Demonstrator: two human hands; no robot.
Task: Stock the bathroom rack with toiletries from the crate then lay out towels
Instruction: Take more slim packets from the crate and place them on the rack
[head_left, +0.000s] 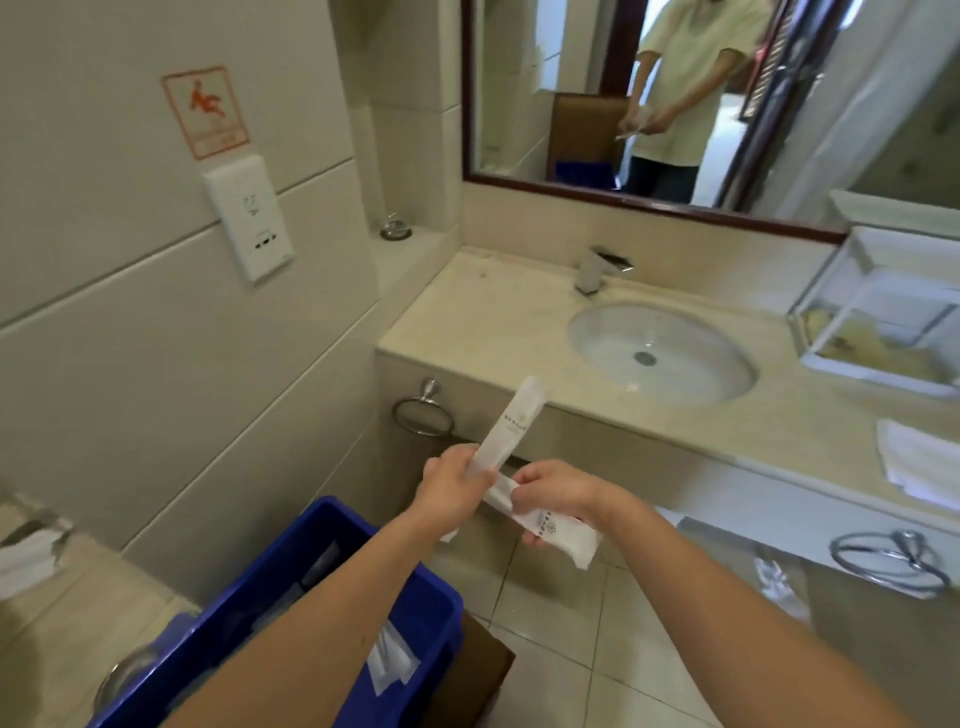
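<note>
Blue plastic crate (332, 514) sits low in the foreground with a few white packets left inside, one of them (389, 660) tucked against the near wall. Both arms reach out over it toward the sink front.

The left hand (452, 483) has its fingers curled round the bottom end of a long white sachet (514, 421), which sticks up at a slant with small print on its front. Just beside it, the right hand (550, 493) grips a second white sachet (563, 538) that lies across the palm, and its loose end pokes out toward the floor tiles. The two hands are nearly touching, and the sachets seem to cross between them, though I can't really tell if they meet.

The rack (883, 317), white-framed with clear shelves, stands at the far right end of the beige stone worktop (467, 322), well away from the hands. A folded white towel (919, 462) lies on the worktop nearer the front edge. An oval basin (660, 353) with a chrome tap (597, 270) sits in between, and a towel ring (423, 415) hangs on the front panel below.
</note>
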